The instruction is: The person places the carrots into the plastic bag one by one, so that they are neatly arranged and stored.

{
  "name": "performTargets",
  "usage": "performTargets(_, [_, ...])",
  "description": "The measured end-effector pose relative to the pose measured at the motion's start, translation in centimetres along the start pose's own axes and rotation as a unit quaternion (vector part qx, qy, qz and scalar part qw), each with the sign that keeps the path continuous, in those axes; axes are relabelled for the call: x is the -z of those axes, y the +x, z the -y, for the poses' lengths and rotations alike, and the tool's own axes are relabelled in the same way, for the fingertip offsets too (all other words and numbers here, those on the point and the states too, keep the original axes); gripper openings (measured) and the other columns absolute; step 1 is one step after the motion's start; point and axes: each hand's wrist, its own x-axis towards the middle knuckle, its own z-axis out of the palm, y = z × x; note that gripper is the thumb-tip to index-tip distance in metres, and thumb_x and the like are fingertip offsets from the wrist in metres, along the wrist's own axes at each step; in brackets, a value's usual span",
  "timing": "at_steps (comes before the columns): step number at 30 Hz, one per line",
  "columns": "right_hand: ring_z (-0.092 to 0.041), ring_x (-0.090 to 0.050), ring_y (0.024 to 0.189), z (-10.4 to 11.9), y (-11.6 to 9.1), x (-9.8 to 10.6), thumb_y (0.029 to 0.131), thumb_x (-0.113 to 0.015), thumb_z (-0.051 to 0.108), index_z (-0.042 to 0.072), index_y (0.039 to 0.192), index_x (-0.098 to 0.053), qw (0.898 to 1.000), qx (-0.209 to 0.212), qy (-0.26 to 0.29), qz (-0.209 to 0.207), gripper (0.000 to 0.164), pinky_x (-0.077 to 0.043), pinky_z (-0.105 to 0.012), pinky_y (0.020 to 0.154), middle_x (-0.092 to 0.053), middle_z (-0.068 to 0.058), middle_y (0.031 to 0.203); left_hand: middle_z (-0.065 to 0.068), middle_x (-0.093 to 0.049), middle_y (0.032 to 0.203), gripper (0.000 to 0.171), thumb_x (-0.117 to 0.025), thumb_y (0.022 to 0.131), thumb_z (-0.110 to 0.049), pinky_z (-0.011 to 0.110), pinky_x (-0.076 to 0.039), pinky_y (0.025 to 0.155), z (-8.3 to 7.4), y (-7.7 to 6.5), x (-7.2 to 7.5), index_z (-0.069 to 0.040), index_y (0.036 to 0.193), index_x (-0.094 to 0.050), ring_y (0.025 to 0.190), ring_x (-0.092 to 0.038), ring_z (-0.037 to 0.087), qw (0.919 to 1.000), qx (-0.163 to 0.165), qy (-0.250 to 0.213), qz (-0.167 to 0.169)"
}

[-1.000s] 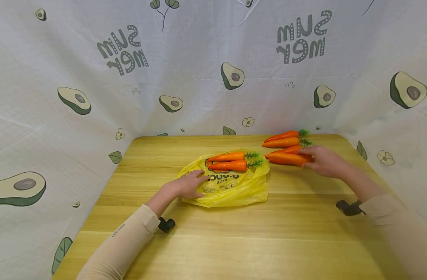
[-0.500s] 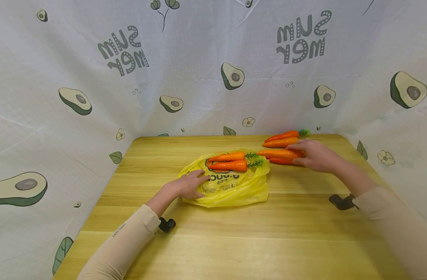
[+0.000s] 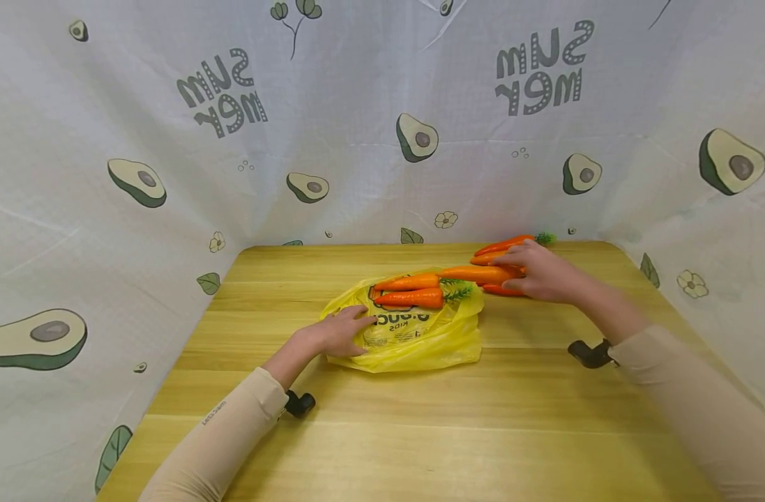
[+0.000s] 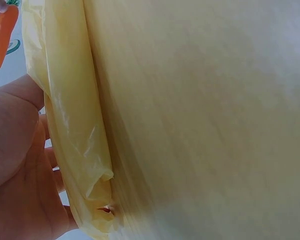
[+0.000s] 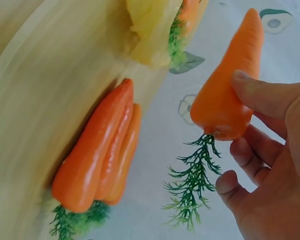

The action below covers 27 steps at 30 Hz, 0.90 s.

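My right hand (image 3: 545, 272) grips an orange carrot (image 3: 473, 274) by its thick end. In the right wrist view the thumb and fingers pinch this carrot (image 5: 227, 95), its feathery green top hanging free. The carrot's tip points left over the yellow plastic bag (image 3: 420, 352). Two more carrots (image 3: 413, 299) lie side by side on the flattened bag, green tops to the right. My left hand (image 3: 343, 330) rests on the bag's left side, fingers spread. In the left wrist view the bag's crumpled edge (image 4: 75, 100) partly covers its fingers.
Another group of carrots (image 5: 90, 160) lies on the wooden table (image 3: 369, 453) at the back right, partly hidden by my right hand in the head view. A white curtain (image 3: 357, 125) with avocado prints hangs behind and beside the table.
My right hand has picked up a carrot from the group at the right and moved it left to the bag's edge. My left hand has stayed in place.
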Motion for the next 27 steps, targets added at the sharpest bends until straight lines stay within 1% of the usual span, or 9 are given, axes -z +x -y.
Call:
performTargets(2, [-0.032,-0.056,0.106,0.3,0.4,-0.1,0.086,-0.078,0.011,0.008,0.127,-0.071,1.0,0.008,0.011,0.0,0.042,-0.039,-0.042,0.085,-0.07,-0.012,0.126,0.015,-0.023,0.166,0.07,-0.065,0.098,-0.038,0.057,-0.029,0.119,0.0,0.0,0.0,-0.019,0.158,-0.035,0.153,-0.024,0.033,1.0,0.001,-0.001,0.0])
performTargets(5, [-0.031,-0.056,0.105,0.6,0.9,-0.4,0.087,-0.079,0.015,0.009,0.129,-0.07,1.0,0.007,0.018,0.005,0.044,-0.039,-0.041,0.084,-0.069,-0.011,0.128,0.015,-0.023,0.166,0.07,-0.065,0.099,-0.038,0.059,-0.028,0.119,-0.1,-0.1,0.0,-0.02,0.159,-0.034,0.153,-0.024,0.033,1.0,0.004,-0.001,0.0])
performTargets(7, [-0.031,-0.055,0.104,0.8,1.2,-0.6,0.087,-0.079,0.016,0.007,0.129,-0.07,1.0,0.005,0.017,0.009,0.044,-0.041,-0.043,0.084,-0.069,-0.013,0.128,0.015,-0.023,0.166,0.069,-0.065,0.099,-0.037,0.06,-0.028,0.119,-0.1,-0.1,0.0,-0.02,0.158,-0.035,0.153,-0.024,0.033,1.0,0.005,-0.003,-0.001])
performTargets(10, [-0.035,-0.054,0.108,1.2,1.7,-1.0,0.087,-0.078,0.014,0.007,0.128,-0.07,1.0,-0.006,0.018,0.02,0.042,-0.045,-0.049,0.089,-0.068,-0.015,0.128,0.014,-0.023,0.166,0.069,-0.065,0.099,-0.037,0.061,-0.028,0.119,-0.1,0.0,0.0,-0.02,0.159,-0.035,0.153,-0.024,0.033,1.0,0.006,-0.002,-0.001])
performTargets(13, [-0.042,-0.052,0.118,1.6,2.2,-1.4,0.087,-0.076,0.011,0.006,0.127,-0.07,0.999,-0.016,0.025,0.033,0.041,-0.045,-0.058,0.097,-0.067,-0.018,0.128,0.014,-0.022,0.166,0.07,-0.065,0.099,-0.037,0.06,-0.028,0.119,-0.1,0.0,-0.1,-0.02,0.159,-0.034,0.153,-0.023,0.033,1.0,0.007,0.0,-0.001])
performTargets(17, [-0.039,-0.052,0.116,2.3,2.9,-2.0,0.088,-0.076,0.011,0.007,0.127,-0.07,0.999,-0.016,0.025,0.045,0.04,-0.046,-0.057,0.096,-0.067,-0.016,0.123,0.014,-0.022,0.166,0.07,-0.065,0.099,-0.037,0.059,-0.028,0.119,-0.1,0.0,0.0,-0.02,0.159,-0.033,0.153,-0.023,0.033,1.0,0.007,-0.001,0.0])
performTargets(20, [-0.033,-0.053,0.111,2.8,3.4,-2.5,0.088,-0.076,0.011,0.007,0.127,-0.07,0.999,-0.011,0.021,0.047,0.039,-0.048,-0.053,0.093,-0.068,-0.014,0.121,0.014,-0.022,0.166,0.07,-0.065,0.099,-0.037,0.06,-0.028,0.119,-0.1,0.0,0.0,-0.02,0.159,-0.033,0.153,-0.023,0.033,1.0,0.007,0.001,0.001])
performTargets(27, [-0.034,-0.054,0.118,3.9,4.4,-3.5,0.089,-0.076,0.013,0.01,0.129,-0.07,0.998,-0.009,0.017,0.065,0.041,-0.049,-0.055,0.097,-0.067,-0.013,0.125,0.014,-0.022,0.166,0.07,-0.064,0.099,-0.037,0.062,-0.027,0.118,-0.1,0.1,0.0,-0.021,0.159,-0.033,0.153,-0.023,0.032,1.0,0.007,0.004,0.002])
